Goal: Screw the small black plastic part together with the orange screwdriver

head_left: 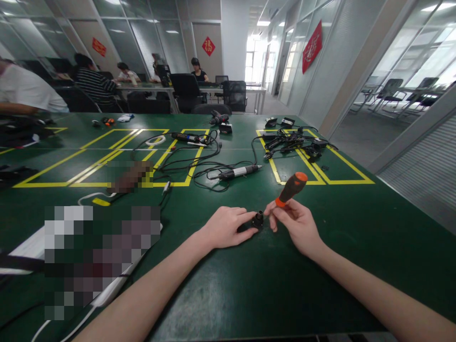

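A small black part (257, 221) stands on the green table (221, 294). My left hand (228, 227) grips it from the left, between thumb and fingers. Just to the right, my right hand (297, 225) holds a screwdriver (292, 188) with a black and orange handle. The handle tilts up and to the right, and its lower end points toward the black part. Whether the tip touches the part is too small to tell.
An electric screwdriver (238, 172) with coiled cable lies beyond my hands. Black parts (288, 142) are heaped within yellow tape at the right. A power drill (218, 118) lies at the back. Pixelated areas cover the left side. People sit at far desks.
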`<control>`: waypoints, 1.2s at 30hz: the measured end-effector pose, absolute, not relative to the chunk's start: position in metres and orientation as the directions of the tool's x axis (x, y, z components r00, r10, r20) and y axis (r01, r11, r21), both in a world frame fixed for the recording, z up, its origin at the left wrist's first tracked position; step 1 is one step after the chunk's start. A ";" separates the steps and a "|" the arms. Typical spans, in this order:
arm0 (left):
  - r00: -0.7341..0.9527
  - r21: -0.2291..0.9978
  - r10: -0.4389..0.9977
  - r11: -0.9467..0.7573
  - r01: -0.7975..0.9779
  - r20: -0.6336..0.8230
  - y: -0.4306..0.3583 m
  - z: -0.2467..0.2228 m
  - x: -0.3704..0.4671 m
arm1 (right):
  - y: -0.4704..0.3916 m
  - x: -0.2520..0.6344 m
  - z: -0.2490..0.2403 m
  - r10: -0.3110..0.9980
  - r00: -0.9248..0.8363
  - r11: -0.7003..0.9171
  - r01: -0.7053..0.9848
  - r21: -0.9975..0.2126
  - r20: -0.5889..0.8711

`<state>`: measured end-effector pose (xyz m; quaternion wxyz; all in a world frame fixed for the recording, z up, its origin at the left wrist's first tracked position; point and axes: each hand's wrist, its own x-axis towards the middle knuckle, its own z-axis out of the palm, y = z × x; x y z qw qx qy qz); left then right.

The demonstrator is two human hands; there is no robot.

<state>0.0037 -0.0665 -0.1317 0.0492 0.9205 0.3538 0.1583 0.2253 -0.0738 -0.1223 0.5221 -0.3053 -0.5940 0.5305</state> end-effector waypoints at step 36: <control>0.698 0.238 0.668 -0.744 0.624 0.259 -0.067 -0.133 0.004 | -0.075 0.226 -0.121 0.926 -0.239 0.241 -0.226 -0.944 0.293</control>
